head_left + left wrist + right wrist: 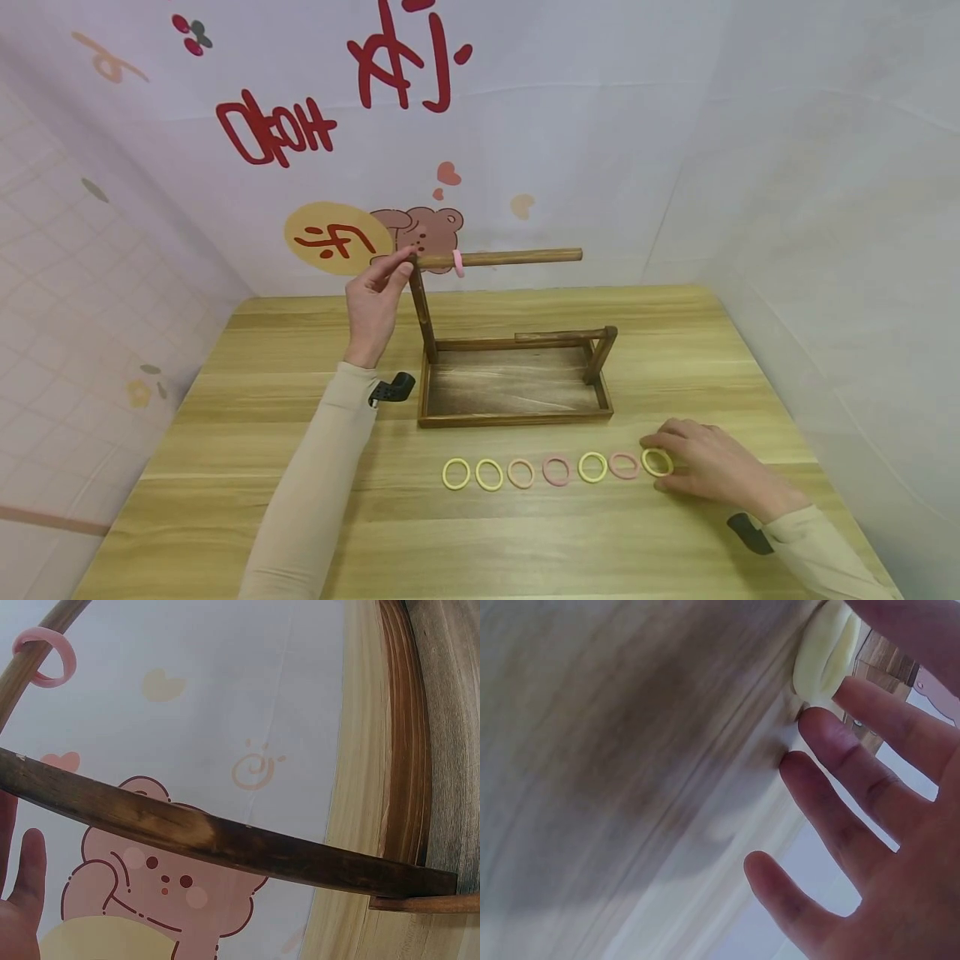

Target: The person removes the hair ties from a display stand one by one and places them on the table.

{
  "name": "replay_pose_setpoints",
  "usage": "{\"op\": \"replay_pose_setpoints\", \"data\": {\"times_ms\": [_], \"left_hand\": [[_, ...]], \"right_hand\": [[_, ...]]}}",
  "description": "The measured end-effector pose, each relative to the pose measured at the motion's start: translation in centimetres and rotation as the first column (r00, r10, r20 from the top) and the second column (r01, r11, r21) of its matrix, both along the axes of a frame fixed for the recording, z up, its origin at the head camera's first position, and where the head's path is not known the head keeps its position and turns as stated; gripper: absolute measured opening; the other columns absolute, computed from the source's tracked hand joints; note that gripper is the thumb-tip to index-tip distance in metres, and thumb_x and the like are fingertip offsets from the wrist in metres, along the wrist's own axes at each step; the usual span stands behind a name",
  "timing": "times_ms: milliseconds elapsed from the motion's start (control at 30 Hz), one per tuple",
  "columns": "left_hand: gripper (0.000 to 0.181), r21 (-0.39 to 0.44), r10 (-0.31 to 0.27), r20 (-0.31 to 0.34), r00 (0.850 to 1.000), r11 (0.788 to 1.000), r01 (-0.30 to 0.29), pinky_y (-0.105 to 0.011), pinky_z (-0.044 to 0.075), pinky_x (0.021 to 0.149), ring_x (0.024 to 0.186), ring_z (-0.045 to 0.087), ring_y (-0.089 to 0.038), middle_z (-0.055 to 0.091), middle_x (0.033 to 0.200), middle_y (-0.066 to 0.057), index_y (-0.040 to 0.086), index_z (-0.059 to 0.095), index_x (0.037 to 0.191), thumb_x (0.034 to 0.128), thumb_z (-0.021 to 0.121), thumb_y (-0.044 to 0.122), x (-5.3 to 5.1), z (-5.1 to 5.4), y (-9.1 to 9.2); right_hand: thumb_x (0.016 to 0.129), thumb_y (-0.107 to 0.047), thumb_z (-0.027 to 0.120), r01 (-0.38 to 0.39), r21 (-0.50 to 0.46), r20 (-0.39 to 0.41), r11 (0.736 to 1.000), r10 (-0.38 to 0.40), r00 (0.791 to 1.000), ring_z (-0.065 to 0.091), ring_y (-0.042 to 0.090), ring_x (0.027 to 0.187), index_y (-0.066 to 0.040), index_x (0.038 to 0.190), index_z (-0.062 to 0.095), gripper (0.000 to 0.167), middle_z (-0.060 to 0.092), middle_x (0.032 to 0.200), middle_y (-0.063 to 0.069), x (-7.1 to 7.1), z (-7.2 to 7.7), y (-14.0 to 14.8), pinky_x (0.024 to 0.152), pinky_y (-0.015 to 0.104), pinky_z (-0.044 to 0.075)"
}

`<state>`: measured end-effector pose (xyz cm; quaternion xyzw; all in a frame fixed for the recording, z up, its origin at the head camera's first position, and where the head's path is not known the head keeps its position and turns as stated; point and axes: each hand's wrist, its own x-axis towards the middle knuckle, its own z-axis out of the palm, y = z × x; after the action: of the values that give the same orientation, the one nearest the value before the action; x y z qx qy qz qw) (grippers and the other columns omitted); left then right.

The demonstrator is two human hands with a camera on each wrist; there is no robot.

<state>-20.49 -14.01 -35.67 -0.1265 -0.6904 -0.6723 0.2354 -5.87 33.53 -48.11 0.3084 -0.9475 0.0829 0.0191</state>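
My left hand [375, 308] pinches the left end of the upper rod at the top of the tall post of a wooden stand [517, 419]. On that rod [525, 257] hangs one pink ring [458, 263], also visible in the left wrist view. At the right end of a row of rings, my right hand [708, 462] has thumb and index finger at opposite edges of a yellow ring [657, 451], which lies at the table surface. In the right wrist view its other fingers [832, 817] are spread beside the yellow ring [817, 660].
Left of the held ring lie a pink ring [624, 477], a yellow ring [592, 481] and several more in yellow, pink and orange. A shorter post with a lower rod [558, 337] stands on the stand's right side. A printed cloth [600, 125] hangs behind the wooden table [225, 433].
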Motion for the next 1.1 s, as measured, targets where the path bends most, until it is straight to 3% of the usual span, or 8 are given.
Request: {"op": "replay_pose_setpoints", "data": {"times_ms": [133, 267, 367, 467, 733, 1100], "left_hand": [[0.027, 0.003, -0.004, 0.002, 1.000, 1.000, 0.004, -0.027, 0.056, 0.097, 0.103, 0.070, -0.002, 0.072, 0.123, -0.020, -0.005, 0.071, 0.127, 0.1016, 0.066, 0.005, 0.0, 0.0, 0.0], [0.028, 0.003, -0.004, -0.003, 1.000, 1.000, 0.004, -0.026, 0.056, 0.097, 0.104, 0.070, -0.002, 0.071, 0.125, -0.023, -0.005, 0.071, 0.128, 0.1017, 0.065, 0.004, -1.1, -1.1, -0.4], [0.029, 0.002, -0.002, -0.010, 1.000, 1.000, 0.002, -0.027, 0.056, 0.098, 0.105, 0.069, -0.003, 0.070, 0.125, -0.022, -0.003, 0.070, 0.129, 0.1017, 0.065, 0.004, -1.9, -2.0, -0.6], [0.029, 0.007, -0.007, -0.016, 1.000, 1.000, 0.008, -0.028, 0.056, 0.098, 0.106, 0.070, -0.005, 0.072, 0.125, -0.019, -0.001, 0.072, 0.129, 0.1015, 0.066, 0.006, -2.1, -2.1, -0.7], [0.028, 0.001, -0.006, -0.026, 1.000, 1.000, 0.006, -0.029, 0.056, 0.097, 0.108, 0.071, -0.011, 0.075, 0.121, -0.010, 0.006, 0.075, 0.127, 0.1006, 0.070, 0.016, -2.0, -2.2, -0.8], [0.028, 0.012, -0.005, -0.016, 1.000, 1.000, 0.005, -0.030, 0.055, 0.100, 0.108, 0.071, -0.010, 0.073, 0.124, -0.013, 0.004, 0.074, 0.127, 0.1008, 0.069, 0.013, -2.1, -2.3, -0.7]], "right_hand": [[0.074, -0.052, 0.090, 0.039, -0.018, 0.017, 0.999, -0.039, 0.999, 0.067, 0.020, 0.100, -0.019, 0.123, 0.073, 0.061, 0.068, 0.114, -0.003, 0.2, -0.2, -0.1, 0.077, 0.049, 0.057], [0.078, -0.056, 0.086, 0.040, -0.052, -0.011, 0.998, -0.040, 0.999, 0.068, 0.027, 0.107, -0.014, 0.126, 0.073, 0.065, 0.070, 0.121, 0.004, 0.2, -0.5, -0.2, 0.083, 0.055, 0.058], [0.083, -0.050, 0.085, 0.028, -0.088, -0.030, 0.996, -0.031, 0.999, 0.067, 0.033, 0.114, -0.006, 0.129, 0.070, 0.066, 0.069, 0.128, 0.011, 0.1, -0.5, -0.3, 0.092, 0.056, 0.056], [0.086, -0.042, 0.084, 0.038, -0.127, -0.026, 0.991, -0.042, 0.999, 0.066, 0.037, 0.117, -0.002, 0.132, 0.067, 0.064, 0.068, 0.132, 0.015, -0.2, -0.4, -0.5, 0.098, 0.057, 0.054], [0.087, -0.024, 0.084, 0.057, -0.227, -0.077, 0.972, -0.076, 0.994, 0.066, 0.038, 0.115, -0.005, 0.128, 0.069, 0.048, 0.070, 0.128, 0.014, -0.8, 0.9, -1.7, 0.097, 0.060, 0.051], [0.086, -0.015, 0.083, 0.022, -0.364, -0.175, 0.931, -0.091, 0.980, 0.065, 0.032, 0.116, -0.008, 0.124, 0.072, 0.040, 0.071, 0.127, 0.008, -2.0, 2.6, -4.9, 0.098, 0.053, 0.050]]}}
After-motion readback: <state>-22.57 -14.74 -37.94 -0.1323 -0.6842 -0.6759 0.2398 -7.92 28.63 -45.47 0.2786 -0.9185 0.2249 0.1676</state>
